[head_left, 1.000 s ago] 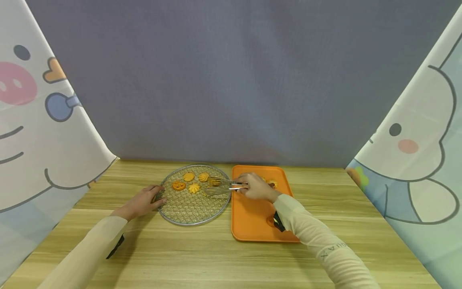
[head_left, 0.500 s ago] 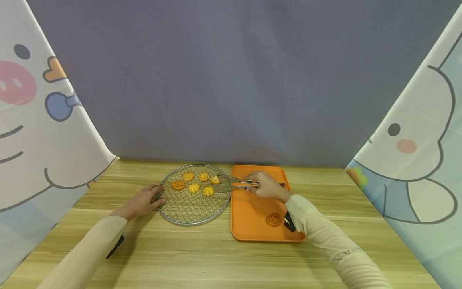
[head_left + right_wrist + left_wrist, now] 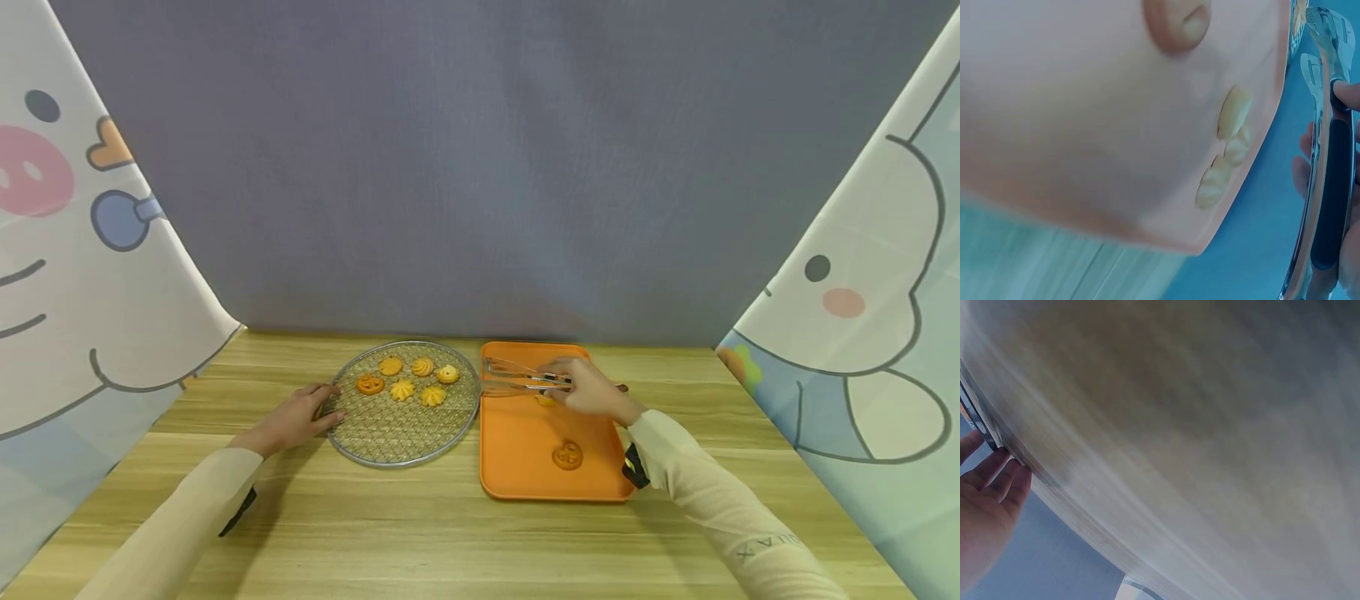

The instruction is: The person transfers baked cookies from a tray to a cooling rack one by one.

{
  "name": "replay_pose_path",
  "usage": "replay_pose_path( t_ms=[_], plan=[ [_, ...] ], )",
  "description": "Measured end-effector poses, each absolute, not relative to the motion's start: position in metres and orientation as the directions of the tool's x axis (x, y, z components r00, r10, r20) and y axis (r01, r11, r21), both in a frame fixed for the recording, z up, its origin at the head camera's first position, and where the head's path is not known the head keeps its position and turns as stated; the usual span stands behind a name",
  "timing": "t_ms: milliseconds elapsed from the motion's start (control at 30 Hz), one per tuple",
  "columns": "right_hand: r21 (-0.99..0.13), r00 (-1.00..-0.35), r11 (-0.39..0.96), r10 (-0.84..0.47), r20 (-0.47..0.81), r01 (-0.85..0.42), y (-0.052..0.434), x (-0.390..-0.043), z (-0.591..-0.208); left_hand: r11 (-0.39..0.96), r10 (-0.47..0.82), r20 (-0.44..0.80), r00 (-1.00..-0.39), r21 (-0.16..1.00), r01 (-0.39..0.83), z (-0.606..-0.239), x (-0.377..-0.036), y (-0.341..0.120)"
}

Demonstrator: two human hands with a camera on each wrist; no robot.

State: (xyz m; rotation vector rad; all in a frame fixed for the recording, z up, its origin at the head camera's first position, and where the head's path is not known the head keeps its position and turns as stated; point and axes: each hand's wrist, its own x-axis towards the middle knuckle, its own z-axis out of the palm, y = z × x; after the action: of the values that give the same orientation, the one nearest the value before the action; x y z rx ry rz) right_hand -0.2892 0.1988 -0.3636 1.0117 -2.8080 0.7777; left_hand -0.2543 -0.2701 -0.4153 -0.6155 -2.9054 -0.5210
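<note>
A round wire rack (image 3: 390,433) lies on the wooden table with several yellow and orange cookies (image 3: 411,379) in its far half. My left hand (image 3: 330,407) rests flat on the table, straight fingers (image 3: 997,481) touching the rack's left rim (image 3: 977,422). My right hand (image 3: 561,382) grips metal tongs (image 3: 517,377) above the far part of the orange tray (image 3: 517,479). The tongs' jaws stand slightly apart and hold nothing. One round orange cookie (image 3: 567,455) lies on the tray, and a pale one (image 3: 545,402) shows partly under my right hand. The right wrist view shows the tongs (image 3: 1329,156) and pale cookies (image 3: 1225,150).
A grey cloth wall closes the back of the table. Cartoon-printed curtains hang at the left (image 3: 75,275) and right (image 3: 870,317) sides. Bare wood lies in front of the rack and tray, up to the table's near edge.
My right hand has drawn the tongs to the right, off the rack and over the tray. A cookie they held stays on the rack's right side. My left hand has not moved.
</note>
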Motion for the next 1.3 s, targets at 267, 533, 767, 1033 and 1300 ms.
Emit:
replay_pose_path(
  t_ms=[267, 533, 767, 1033, 1300],
  plan=[
    [-0.382, -0.796, 0.699, -0.552, 0.25, -0.605, 0.225, -0.286, -0.366, 0.861, 0.366, 0.188, -0.911, 0.303, 0.409, -0.416, -0.255, -0.272],
    [-0.445, -0.825, 0.701, -0.526, 0.206, -0.558, 0.247, -0.279, -0.365, 0.859, 0.368, 0.191, -0.91, 0.304, 0.411, -0.418, -0.256, -0.273],
    [-0.423, -0.822, 0.706, -0.518, 0.238, -0.568, 0.262, -0.276, -0.368, 0.862, 0.368, 0.201, -0.908, 0.292, 0.415, -0.417, -0.256, -0.271],
    [-0.444, -0.84, 0.716, -0.496, 0.219, -0.538, 0.274, -0.273, -0.369, 0.858, 0.375, 0.208, -0.903, 0.289, 0.423, -0.415, -0.255, -0.27],
    [-0.459, -0.851, 0.723, -0.492, 0.184, -0.517, 0.281, -0.271, -0.373, 0.859, 0.371, 0.205, -0.906, 0.294, 0.419, -0.416, -0.256, -0.271]
  ],
)
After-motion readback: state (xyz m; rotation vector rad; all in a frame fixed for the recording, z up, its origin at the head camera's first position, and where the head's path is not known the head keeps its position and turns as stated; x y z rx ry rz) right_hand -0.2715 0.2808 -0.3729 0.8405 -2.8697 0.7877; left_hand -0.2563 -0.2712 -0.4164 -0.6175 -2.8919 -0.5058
